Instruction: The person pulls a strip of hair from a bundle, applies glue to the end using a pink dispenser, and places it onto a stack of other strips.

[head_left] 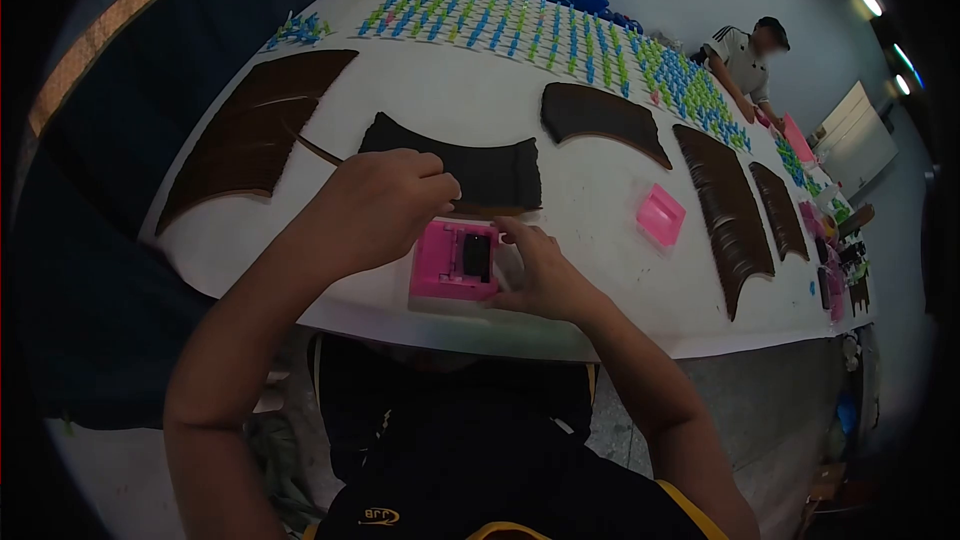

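My left hand (pixel 390 202) is closed in a pinch above a pink box. A thin dark brown strip (pixel 318 150) sticks out leftward from behind this hand; its gripped part is hidden. On the table's near edge lies the pink box (pixel 432 278), with a black roller-like block (pixel 477 256) set in its open middle. Around the box's right side my right hand (pixel 545 272) is curled, forefinger at the far corner and thumb at the near one. Just beyond the box rests a black curved sheet (pixel 490 175) with ragged side edges, partly covered by my left hand.
Glossy dark brown sheets lie at the left (pixel 255 125) and right (pixel 725 205), with another black sheet (pixel 605 122) between. A pink tray (pixel 661 217) sits right of my hands. Rows of blue and green clips (pixel 540 35) line the far side. A person (pixel 745 65) works at the far right.
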Tool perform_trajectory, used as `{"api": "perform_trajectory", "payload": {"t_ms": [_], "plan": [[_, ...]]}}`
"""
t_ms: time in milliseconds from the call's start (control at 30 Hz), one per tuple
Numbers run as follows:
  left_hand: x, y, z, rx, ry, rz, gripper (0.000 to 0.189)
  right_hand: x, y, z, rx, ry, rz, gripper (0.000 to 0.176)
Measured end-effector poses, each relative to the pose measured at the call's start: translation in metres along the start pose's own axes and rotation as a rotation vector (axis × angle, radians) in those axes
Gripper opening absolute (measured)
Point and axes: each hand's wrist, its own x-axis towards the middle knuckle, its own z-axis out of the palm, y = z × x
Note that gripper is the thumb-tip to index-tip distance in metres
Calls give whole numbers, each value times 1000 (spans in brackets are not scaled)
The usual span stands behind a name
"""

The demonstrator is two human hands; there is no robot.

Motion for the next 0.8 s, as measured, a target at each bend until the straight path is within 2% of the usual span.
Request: {"api": "perform_trajectory", "payload": {"t_ms": [133, 200, 233, 300, 333, 400, 500, 600, 733, 800], "plan": [[-2, -4, 2, 27, -29, -2, 11, 1, 9, -3, 72, 21, -75, 110], [-2, -3, -1, 50, -83, 4, 8, 1, 1, -22, 399, 181, -90, 93], [-1, -2, -2, 49, -88, -1, 8, 3, -10, -32, 405, 175, -89, 93], [4, 0, -2, 101, -105, 54, 9, 10, -28, -49, 356, 232, -153, 50], [6, 0, -2, 100, -108, 52, 9, 15, -28, -49, 359, 230, -151, 50], [10, 0, -1, 166, -95, 111, 10, 22, -30, -47, 85, 275, -280, 22], [12, 1, -4, 243, -135, 116, 12, 27, -37, -43, 113, 269, -267, 15], [13, 3, -1, 222, -162, 126, 12, 33, -38, -35, 134, 233, -312, 18], [18, 8, -4, 211, -197, 143, 11, 38, -35, -32, 200, 163, -274, 16], [21, 11, -6, 279, -225, 171, 3, 40, -32, -31, 128, 142, -301, 14]]}}
